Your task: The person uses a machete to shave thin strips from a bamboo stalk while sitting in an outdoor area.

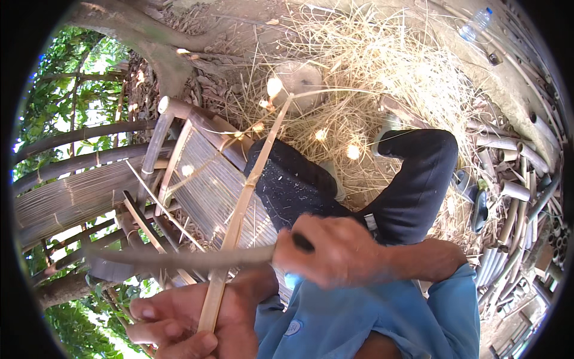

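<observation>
A long pale bamboo strip (pixel 244 194) slants up and away from my left hand (pixel 185 317), across the bench and past my knee. The thumb of that hand presses on the strip's near end, with the palm turned up beneath it. My right hand (pixel 335 248) is closed round the dark handle of a large knife (pixel 161 258). Its long blade reaches left and crosses the strip just above my left hand. The blade and the right hand are smeared by motion. Pale shavings speckle the dark trousers (pixel 293 185) on my leg.
A slatted bamboo bench (pixel 206 179) lies to my left, with a bamboo railing (pixel 89 134) beyond. Heaped shavings (pixel 382 66) cover the ground ahead, around a round stump (pixel 302 84). Cut bamboo pieces (pixel 514 191) and sandals (pixel 480 209) lie at right; a plastic bottle (pixel 476 25) lies far right.
</observation>
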A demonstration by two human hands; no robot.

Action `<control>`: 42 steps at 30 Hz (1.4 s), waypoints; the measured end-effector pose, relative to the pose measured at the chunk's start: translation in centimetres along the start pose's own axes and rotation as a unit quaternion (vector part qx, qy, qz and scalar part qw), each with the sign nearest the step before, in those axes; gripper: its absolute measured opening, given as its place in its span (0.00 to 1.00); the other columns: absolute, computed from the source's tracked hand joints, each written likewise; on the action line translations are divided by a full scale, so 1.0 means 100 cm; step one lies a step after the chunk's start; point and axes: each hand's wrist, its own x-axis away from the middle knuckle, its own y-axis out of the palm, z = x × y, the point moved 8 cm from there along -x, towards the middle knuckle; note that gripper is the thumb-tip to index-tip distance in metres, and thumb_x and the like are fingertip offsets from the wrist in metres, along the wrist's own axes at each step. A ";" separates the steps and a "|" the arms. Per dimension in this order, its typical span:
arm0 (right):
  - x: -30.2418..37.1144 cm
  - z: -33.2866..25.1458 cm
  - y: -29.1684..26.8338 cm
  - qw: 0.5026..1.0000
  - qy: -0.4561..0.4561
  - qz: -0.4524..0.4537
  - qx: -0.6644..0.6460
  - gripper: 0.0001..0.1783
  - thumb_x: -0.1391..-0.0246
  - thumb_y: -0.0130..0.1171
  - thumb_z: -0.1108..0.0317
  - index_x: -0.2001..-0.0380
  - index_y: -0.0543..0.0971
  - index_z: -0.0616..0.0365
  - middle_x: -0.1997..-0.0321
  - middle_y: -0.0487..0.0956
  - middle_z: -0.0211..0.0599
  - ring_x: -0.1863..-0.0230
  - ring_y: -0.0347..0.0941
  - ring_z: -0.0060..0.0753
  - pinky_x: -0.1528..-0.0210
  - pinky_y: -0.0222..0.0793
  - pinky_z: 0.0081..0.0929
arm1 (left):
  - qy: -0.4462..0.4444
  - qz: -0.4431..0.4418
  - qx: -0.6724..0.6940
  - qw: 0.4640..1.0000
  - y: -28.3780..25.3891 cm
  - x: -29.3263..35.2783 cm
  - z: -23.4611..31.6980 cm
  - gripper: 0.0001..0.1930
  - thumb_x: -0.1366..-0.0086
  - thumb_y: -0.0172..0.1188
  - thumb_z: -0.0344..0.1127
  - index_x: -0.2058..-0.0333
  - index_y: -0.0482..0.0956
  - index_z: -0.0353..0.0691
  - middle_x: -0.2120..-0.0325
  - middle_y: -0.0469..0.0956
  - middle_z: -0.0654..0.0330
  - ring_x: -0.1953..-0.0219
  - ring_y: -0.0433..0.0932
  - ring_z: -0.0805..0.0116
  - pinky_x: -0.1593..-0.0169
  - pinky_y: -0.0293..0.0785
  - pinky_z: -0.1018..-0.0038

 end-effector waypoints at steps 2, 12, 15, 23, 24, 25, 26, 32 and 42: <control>-0.007 0.014 0.015 0.999 0.005 -0.012 0.037 0.14 0.41 0.52 0.70 0.51 0.73 0.55 0.74 0.72 0.47 0.82 0.77 0.42 0.87 0.71 0.38 | -0.010 0.006 -0.007 1.000 -0.007 -0.003 0.000 0.19 0.28 0.42 0.44 0.82 0.62 0.53 0.88 0.56 0.72 0.73 0.63 0.72 0.60 0.65 0.68; -0.002 0.108 0.066 0.989 0.123 -0.022 0.084 0.08 0.43 0.55 0.71 0.60 0.70 0.57 0.76 0.74 0.48 0.78 0.76 0.53 0.80 0.72 0.44 | -0.022 0.055 -0.001 0.998 -0.022 -0.010 -0.003 0.23 0.28 0.44 0.45 0.85 0.59 0.53 0.90 0.57 0.71 0.73 0.64 0.70 0.60 0.66 0.67; -0.012 0.146 0.075 0.989 0.137 -0.040 0.036 0.07 0.40 0.54 0.70 0.59 0.70 0.55 0.74 0.75 0.50 0.77 0.76 0.56 0.78 0.73 0.44 | -0.031 0.043 0.004 0.999 -0.018 -0.012 -0.007 0.26 0.25 0.41 0.50 0.85 0.60 0.52 0.89 0.57 0.71 0.72 0.64 0.69 0.60 0.66 0.67; 0.030 0.254 0.135 0.968 0.229 -0.019 0.099 0.10 0.38 0.55 0.65 0.58 0.70 0.58 0.72 0.78 0.51 0.74 0.77 0.59 0.72 0.74 0.49 | -0.057 0.125 -0.031 0.990 -0.044 -0.007 -0.011 0.25 0.35 0.54 0.53 0.86 0.57 0.52 0.91 0.49 0.68 0.70 0.57 0.64 0.56 0.50 0.64; 0.023 0.251 0.137 0.973 0.214 -0.016 0.086 0.10 0.38 0.55 0.65 0.58 0.70 0.58 0.72 0.78 0.51 0.74 0.77 0.59 0.72 0.74 0.49 | -0.049 0.114 -0.013 0.992 -0.048 -0.010 -0.010 0.25 0.34 0.53 0.54 0.86 0.58 0.51 0.90 0.51 0.67 0.69 0.57 0.64 0.56 0.51 0.64; 0.019 0.252 0.129 0.965 0.238 -0.053 0.099 0.12 0.39 0.57 0.64 0.57 0.70 0.58 0.73 0.78 0.53 0.73 0.77 0.59 0.70 0.73 0.50 | -0.041 0.109 0.003 0.993 -0.048 -0.011 -0.008 0.25 0.33 0.52 0.55 0.85 0.60 0.51 0.89 0.52 0.67 0.69 0.57 0.64 0.55 0.51 0.63; 0.041 0.250 0.123 0.946 0.285 -0.106 0.116 0.14 0.40 0.59 0.63 0.57 0.70 0.58 0.73 0.78 0.55 0.71 0.77 0.60 0.69 0.73 0.52 | -0.052 0.109 -0.006 0.993 -0.050 -0.005 -0.011 0.25 0.33 0.52 0.55 0.85 0.60 0.51 0.89 0.52 0.67 0.69 0.57 0.64 0.55 0.51 0.63; 0.002 0.063 0.038 0.993 0.112 -0.002 -0.021 0.11 0.41 0.58 0.67 0.58 0.72 0.57 0.74 0.75 0.46 0.73 0.78 0.51 0.73 0.73 0.46 | -0.041 0.147 0.005 0.988 -0.058 -0.001 -0.007 0.26 0.31 0.50 0.57 0.84 0.63 0.49 0.88 0.53 0.66 0.69 0.57 0.64 0.54 0.52 0.62; 0.013 -0.054 0.001 0.994 -0.064 0.052 -0.069 0.10 0.49 0.64 0.70 0.64 0.77 0.60 0.74 0.72 0.37 0.83 0.73 0.32 0.83 0.74 0.32 | -0.030 0.091 0.006 0.995 -0.060 0.001 0.008 0.27 0.29 0.47 0.61 0.82 0.65 0.48 0.86 0.56 0.65 0.68 0.60 0.63 0.51 0.53 0.63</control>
